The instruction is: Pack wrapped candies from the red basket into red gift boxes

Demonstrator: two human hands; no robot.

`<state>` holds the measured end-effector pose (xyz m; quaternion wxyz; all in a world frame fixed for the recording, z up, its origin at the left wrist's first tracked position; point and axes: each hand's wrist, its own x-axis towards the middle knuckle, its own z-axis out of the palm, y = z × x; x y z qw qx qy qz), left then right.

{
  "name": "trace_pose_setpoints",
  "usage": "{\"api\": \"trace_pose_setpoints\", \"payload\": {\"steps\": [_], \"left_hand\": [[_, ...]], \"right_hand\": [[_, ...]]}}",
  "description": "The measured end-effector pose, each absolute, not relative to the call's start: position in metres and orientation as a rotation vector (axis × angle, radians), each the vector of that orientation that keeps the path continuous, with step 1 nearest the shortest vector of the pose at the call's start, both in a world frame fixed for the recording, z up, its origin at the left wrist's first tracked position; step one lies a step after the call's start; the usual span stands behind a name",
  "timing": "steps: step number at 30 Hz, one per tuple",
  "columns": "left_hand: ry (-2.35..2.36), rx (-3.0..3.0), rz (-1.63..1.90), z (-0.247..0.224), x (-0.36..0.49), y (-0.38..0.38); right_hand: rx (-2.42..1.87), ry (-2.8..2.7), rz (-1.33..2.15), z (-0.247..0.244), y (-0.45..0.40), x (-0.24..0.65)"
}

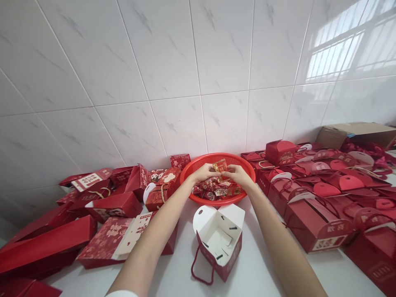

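Observation:
Both my hands meet above a round red plastic basket (186, 181) that holds many small wrapped sweets (212, 189). Between them is a red and gold candy packet (220, 166); my left hand (204, 172) grips its left side, and my right hand (239, 175) pinches its lower right. My fingertips partly hide the packet. Nearer to me, between my forearms, stands an open red gift box (227, 260) with a white inside, its flaps spread and a dark red cord handle hanging at the left. No sweets show inside it.
Closed red gift boxes (318, 222) crowd the right side in rows. More red boxes (114, 206) lie jumbled at the left. A brown cardboard carton (355, 131) with red material sits at the far right. Behind the basket rises a tiled wall (173, 62).

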<state>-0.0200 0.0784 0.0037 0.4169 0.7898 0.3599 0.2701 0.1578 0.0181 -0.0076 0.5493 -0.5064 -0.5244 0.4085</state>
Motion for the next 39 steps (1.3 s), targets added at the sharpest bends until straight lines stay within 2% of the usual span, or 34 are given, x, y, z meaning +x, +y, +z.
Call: {"api": "trace_pose_setpoints", "payload": {"steps": [6,12,20,26,29,36,39], "left_hand": [[1.136,2.010,0.723,-0.009,-0.022,0.085],[1.339,2.178,0.726,-0.003,-0.028,0.091],[1.258,2.344,0.042,-0.001,-0.023,0.079],[1.394,2.307,-0.070,-0.007,-0.024,0.084],[1.403,2.277,0.085,-0.006,-0.029,0.084],[1.251,2.223,0.898,0.008,-0.021,0.079],[1.161,2.202,1.109,0.010,-0.012,0.073]], "right_hand": [[-1.220,-1.193,0.861,-0.012,0.025,0.163],[-1.180,-1.096,0.911,-0.007,0.023,0.162],[-1.110,-0.993,1.026,0.001,0.017,0.161],[-1.062,-0.961,1.097,0.004,0.015,0.161],[-1.051,-0.953,1.107,0.004,0.014,0.161],[-1.107,-0.927,1.102,-0.004,0.022,0.160],[-1.114,-0.964,1.124,-0.007,0.023,0.159]]}}
